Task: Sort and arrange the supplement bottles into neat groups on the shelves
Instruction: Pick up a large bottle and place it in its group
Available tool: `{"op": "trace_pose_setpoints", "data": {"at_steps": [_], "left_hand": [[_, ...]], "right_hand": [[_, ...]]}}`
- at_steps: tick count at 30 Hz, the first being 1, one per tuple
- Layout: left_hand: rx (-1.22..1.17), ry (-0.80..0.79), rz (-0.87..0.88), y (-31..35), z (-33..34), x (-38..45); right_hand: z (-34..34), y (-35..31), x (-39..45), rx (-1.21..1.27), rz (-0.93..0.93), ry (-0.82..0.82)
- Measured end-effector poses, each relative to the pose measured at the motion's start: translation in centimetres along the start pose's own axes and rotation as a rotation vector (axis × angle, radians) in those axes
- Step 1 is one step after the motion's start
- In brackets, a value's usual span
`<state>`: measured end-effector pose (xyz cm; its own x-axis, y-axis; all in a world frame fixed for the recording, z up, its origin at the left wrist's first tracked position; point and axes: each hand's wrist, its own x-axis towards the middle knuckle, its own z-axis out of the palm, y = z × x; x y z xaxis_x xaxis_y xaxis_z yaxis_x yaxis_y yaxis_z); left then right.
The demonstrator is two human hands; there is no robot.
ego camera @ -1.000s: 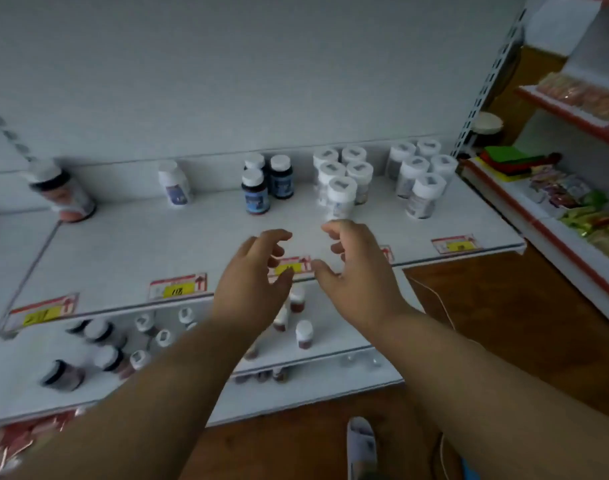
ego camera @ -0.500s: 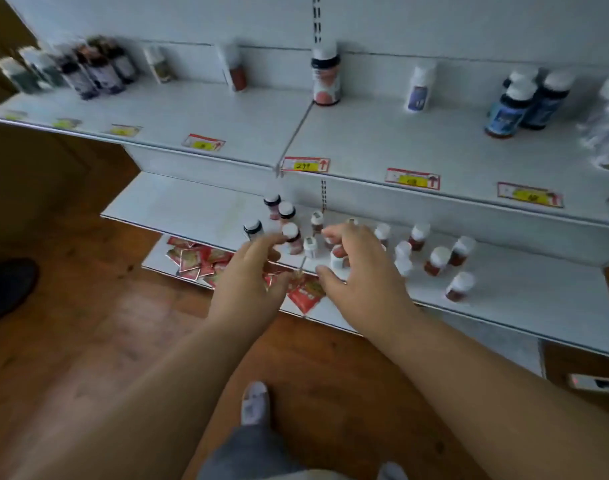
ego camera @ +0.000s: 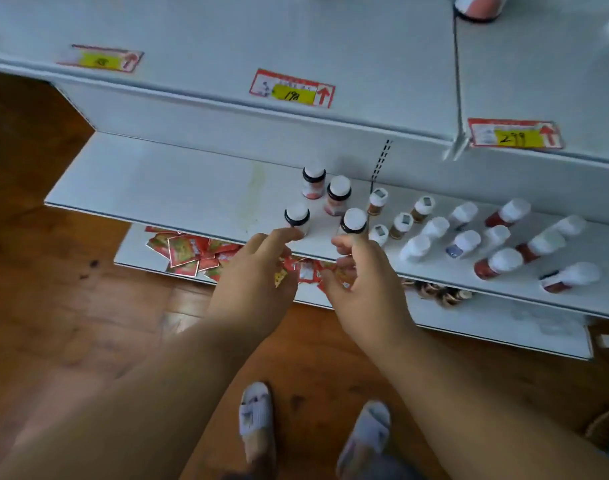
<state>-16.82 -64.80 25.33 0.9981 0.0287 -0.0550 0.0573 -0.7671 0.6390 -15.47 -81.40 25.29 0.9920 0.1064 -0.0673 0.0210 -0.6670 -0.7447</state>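
Several white-capped supplement bottles stand on the middle white shelf (ego camera: 164, 188). A front-left bottle (ego camera: 297, 216) has a black collar, and my left hand (ego camera: 258, 268) reaches it with fingertips at its base, fingers apart. A second black-collared bottle (ego camera: 354, 221) stands just beyond my right hand (ego camera: 362, 282), whose fingertips touch its lower part without gripping it. Two more such bottles (ego camera: 338, 195) stand behind. Small amber bottles (ego camera: 401, 225) and red-bodied bottles (ego camera: 505, 216) spread to the right.
The upper shelf (ego camera: 227, 36) carries yellow price tags (ego camera: 292, 89) and a pink-labelled bottle (ego camera: 478, 6) at the top edge. Red sachets (ego camera: 183, 249) lie on the bottom shelf. Wooden floor and my slippered feet (ego camera: 256, 420) are below.
The view dropped from the upper shelf to the middle shelf and closed in. Both hands moved forward to the front black-collared bottles.
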Motion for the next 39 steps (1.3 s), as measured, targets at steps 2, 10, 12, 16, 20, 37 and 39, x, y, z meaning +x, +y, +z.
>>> {"op": "trace_pose_setpoints", "data": {"at_steps": [2, 10, 12, 16, 20, 37, 39], "left_hand": [[-0.030, -0.030, -0.019, -3.1, 2.2, 2.2], [-0.191, 0.053, -0.203, -14.4, 13.5, 12.3], [-0.297, 0.084, -0.267, -16.0, 16.1, 15.4], [-0.357, 0.083, -0.314, -17.2, 19.3, 19.0], [-0.429, 0.072, -0.378, -17.1, 17.2, 16.1], [-0.969, -0.389, -0.307, 3.4, -7.3, -12.1], [-0.946, -0.378, -0.235, 6.1, -9.3, -12.9]], "right_hand": [[3.2, 2.3, 1.8, -0.013, 0.057, -0.011], [14.7, 12.9, 12.1, 0.006, 0.155, -0.029], [17.0, 14.8, 14.9, 0.030, 0.165, -0.042], [20.0, 16.3, 17.7, 0.148, 0.163, -0.032], [19.2, 14.2, 16.0, 0.210, 0.181, 0.062], [-2.6, -7.0, -12.3, 0.703, 0.219, -0.083], [-6.1, -8.8, -13.3, 0.787, 0.163, -0.071]]}}
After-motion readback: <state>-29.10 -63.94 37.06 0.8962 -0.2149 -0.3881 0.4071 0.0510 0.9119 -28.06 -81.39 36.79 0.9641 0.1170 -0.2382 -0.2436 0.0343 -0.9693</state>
